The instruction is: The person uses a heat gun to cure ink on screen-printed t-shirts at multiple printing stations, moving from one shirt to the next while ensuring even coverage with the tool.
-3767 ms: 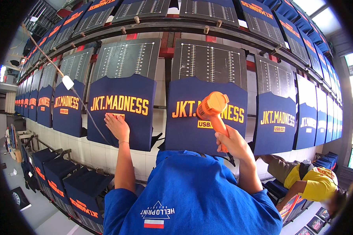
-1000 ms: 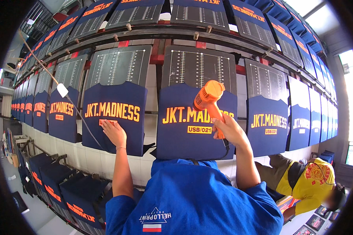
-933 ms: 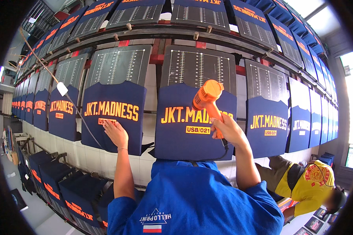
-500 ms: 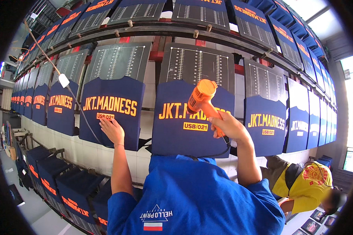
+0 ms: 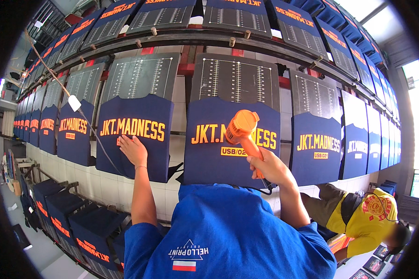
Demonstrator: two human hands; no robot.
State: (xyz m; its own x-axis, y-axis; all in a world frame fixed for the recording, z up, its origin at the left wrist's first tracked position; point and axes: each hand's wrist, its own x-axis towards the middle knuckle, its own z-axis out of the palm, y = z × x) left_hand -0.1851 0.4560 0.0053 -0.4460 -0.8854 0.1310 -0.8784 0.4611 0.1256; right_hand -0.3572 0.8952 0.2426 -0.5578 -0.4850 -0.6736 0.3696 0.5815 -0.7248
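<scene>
My left hand [image 5: 134, 149] lies flat, fingers apart, on the lower part of a navy shirt with orange lettering [image 5: 135, 135] stretched over a dark printing board. My right hand [image 5: 271, 168] grips the handle of an orange heat gun [image 5: 241, 128]. The gun's round head points at the orange print of the neighbouring navy shirt [image 5: 209, 153], close to the cloth. A dark cord runs down from the gun's handle past my wrist. My own blue shirt [image 5: 228, 237] fills the lower middle.
Rows of the same navy shirts on gridded boards [image 5: 235, 81] curve away left and right. A cable with a white tag [image 5: 74, 103] hangs at the left. Another person in a yellow shirt [image 5: 370, 216] bends at the lower right. More boards with shirts [image 5: 91, 230] sit at the lower left.
The heat gun has shifted a little left and lower across the middle shirt's print. My left hand has stayed flat on the left shirt.
</scene>
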